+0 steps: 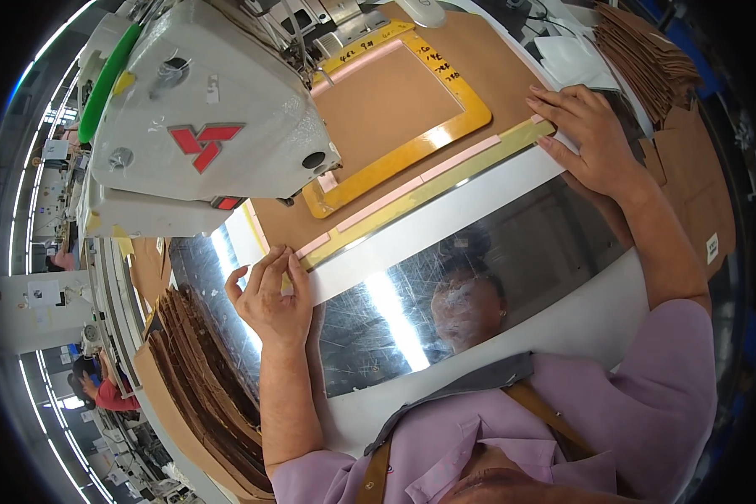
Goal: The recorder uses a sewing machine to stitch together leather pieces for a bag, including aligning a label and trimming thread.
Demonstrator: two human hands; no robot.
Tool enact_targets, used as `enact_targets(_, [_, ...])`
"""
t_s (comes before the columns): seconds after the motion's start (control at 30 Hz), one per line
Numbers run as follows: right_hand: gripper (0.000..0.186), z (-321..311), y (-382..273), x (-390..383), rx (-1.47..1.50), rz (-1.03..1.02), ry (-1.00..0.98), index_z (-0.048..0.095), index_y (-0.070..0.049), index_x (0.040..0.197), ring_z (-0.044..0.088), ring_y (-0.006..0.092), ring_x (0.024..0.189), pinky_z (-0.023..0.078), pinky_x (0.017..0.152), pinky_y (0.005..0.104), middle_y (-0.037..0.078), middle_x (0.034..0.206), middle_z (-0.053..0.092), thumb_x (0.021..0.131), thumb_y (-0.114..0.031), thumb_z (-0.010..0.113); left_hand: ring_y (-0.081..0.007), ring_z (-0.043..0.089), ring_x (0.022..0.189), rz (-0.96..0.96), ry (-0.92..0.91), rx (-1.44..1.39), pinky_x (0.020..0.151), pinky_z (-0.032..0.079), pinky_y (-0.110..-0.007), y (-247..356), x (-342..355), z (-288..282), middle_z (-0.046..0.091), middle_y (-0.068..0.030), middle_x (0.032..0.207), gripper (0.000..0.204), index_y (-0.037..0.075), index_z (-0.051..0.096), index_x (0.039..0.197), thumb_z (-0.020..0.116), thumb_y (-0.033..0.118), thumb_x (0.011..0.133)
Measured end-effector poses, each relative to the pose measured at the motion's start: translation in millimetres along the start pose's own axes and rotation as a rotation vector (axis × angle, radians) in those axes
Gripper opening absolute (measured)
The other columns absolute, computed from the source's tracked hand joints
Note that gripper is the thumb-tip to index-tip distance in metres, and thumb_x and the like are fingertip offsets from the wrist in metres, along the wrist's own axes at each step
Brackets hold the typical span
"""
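A brown sheet (378, 197) lies under the sewing machine head (210, 109), with a yellow clamp frame (466, 101) resting on it. Along its near edge runs a yellow strip (395, 220) lined with pink pieces. My left hand (275, 294) is at the strip's left end, its bent fingertips and thumb closed at the sheet's edge. At the strip's other end is my right hand (592, 139), fingers stretched over the sheet's corner and thumb apart on the near side. The undersides of both grips are hidden.
A scratched shiny metal plate (470, 286) lies nearest me. Stacked brown pieces (202, 378) stand at the left, and another brown stack (643, 63) at the far right. More brown sheets (697, 185) hang beyond my right arm. A person in red (113, 395) sits far left.
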State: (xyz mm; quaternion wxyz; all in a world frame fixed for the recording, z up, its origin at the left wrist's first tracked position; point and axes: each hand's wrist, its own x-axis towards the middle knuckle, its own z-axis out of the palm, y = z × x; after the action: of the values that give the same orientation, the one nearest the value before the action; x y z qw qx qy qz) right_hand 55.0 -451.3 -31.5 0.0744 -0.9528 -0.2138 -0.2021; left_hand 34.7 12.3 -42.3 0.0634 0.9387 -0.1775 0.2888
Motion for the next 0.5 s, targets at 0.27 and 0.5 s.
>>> enact_targets(0.27, [0.04, -3.6, 5.7, -9.6, 0.037, 0.047, 0.021, 0.071, -0.006, 0.122, 0.059, 0.0263, 0.112, 0.044, 0.1, 0.0421, 0.006, 0.132, 0.068, 0.088, -0.028, 0.071, -0.014, 0.073, 0.09, 0.01, 0.006, -0.053, 0.096, 0.041, -0.036, 5.2, 1.2, 8.5, 0.079, 0.0, 0.095, 0.002, 0.011, 0.075, 0.088, 0.073, 0.013, 0.089])
enact_targets(0.5, [0.031, 9.2, 6.8, -8.9, 0.144, 0.06, 0.112, 0.071, -0.008, 0.113, 0.061, 0.0272, 0.111, 0.044, 0.098, 0.043, 0.008, 0.127, 0.067, 0.087, -0.025, 0.073, -0.0157, 0.073, 0.089, 0.05, -0.016, 0.053, 0.095, 0.042, -0.038, -0.6, -2.3, 0.7, 0.079, -0.0014, 0.094, 0.011, 0.008, 0.074, 0.086, 0.07, 0.015, 0.094])
